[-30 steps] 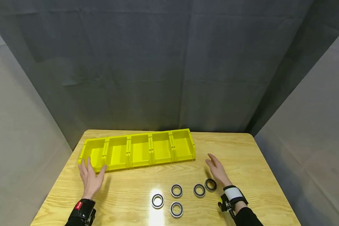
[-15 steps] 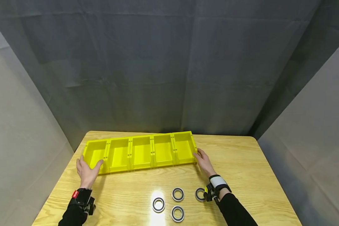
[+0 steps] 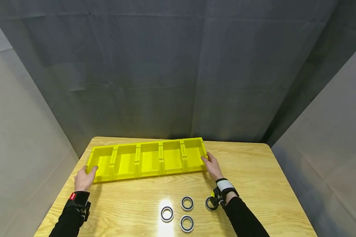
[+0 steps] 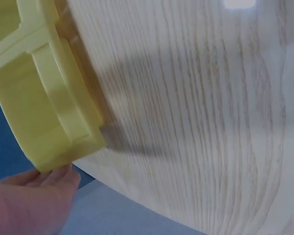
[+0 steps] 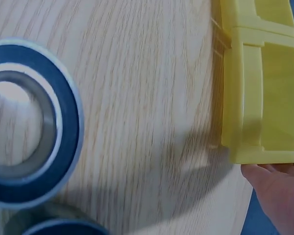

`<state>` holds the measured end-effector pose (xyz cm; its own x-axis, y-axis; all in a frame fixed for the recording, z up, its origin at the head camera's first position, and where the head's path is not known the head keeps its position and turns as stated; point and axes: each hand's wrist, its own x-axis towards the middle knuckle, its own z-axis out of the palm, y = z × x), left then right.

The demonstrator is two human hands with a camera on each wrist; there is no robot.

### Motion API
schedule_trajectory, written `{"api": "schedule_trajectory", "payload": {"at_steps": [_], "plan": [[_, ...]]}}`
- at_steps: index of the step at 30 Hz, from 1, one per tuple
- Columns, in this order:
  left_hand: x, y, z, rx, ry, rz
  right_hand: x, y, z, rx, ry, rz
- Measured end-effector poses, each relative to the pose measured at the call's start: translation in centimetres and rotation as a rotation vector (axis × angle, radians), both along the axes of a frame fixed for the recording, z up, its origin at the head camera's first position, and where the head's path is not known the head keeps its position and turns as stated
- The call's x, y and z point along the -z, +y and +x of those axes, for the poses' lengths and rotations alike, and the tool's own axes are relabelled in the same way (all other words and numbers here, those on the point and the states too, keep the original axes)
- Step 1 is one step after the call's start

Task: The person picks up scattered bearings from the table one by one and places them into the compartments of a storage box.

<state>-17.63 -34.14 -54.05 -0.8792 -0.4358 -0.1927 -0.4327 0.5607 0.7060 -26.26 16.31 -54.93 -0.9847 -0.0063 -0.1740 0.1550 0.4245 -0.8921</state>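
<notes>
A row of joined yellow storage bins point(image 3: 149, 174) lies slightly slanted along the back of the table. My left hand point(image 3: 83, 180) grips its left end, thumb over the front corner; in the left wrist view its fingers point(image 4: 59, 182) lie against the outer end wall. At the right end my right hand point(image 3: 212, 168) holds the end bin, thumb at the front corner and the other fingers partly hidden behind the wall. Several ball bearings lie in front, among them a left one point(image 3: 166, 214), a middle one point(image 3: 187, 203) and a near one point(image 3: 186, 223). Another bearing point(image 3: 209, 204) is partly covered by the right wrist camera.
The wooden table point(image 3: 130, 207) has rounded back corners. Behind it hangs a dark grey curtain point(image 3: 148, 72), with light panels at left point(image 3: 20, 108) and right point(image 3: 329, 148). Close to the right wrist camera are a large bearing point(image 5: 68, 122) and part of a second bearing point(image 5: 63, 226).
My right hand has moved left from beside the bins onto their right end. The left hand has shifted outward to grip the left end. The bins look shifted very slightly right.
</notes>
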Motion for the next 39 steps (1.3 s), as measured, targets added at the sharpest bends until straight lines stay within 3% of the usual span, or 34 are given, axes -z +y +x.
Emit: {"api": "schedule_trajectory", "payload": {"at_steps": [5,15,21,30,39], "plan": [[-0.1,0.7,-0.5,0.037,-0.026,-0.008,-0.2,1.8,0.2,-0.014,-0.003,-0.012],[-0.9,3.4,-1.9,0.207,-0.066,-0.023,-0.6,6.4,1.3,-0.015,-0.013,0.010],[-0.9,5.2,-2.2,0.299,-0.086,-0.046,-0.8,8.7,2.0,-0.007,-0.025,0.024],[-0.8,7.0,-2.0,0.329,-0.095,-0.065,-0.8,10.7,3.4,0.025,-0.016,0.057],[-0.4,6.9,-1.9,0.370,-0.058,-0.119,-0.6,11.0,3.1,0.016,-0.043,0.097]]}}
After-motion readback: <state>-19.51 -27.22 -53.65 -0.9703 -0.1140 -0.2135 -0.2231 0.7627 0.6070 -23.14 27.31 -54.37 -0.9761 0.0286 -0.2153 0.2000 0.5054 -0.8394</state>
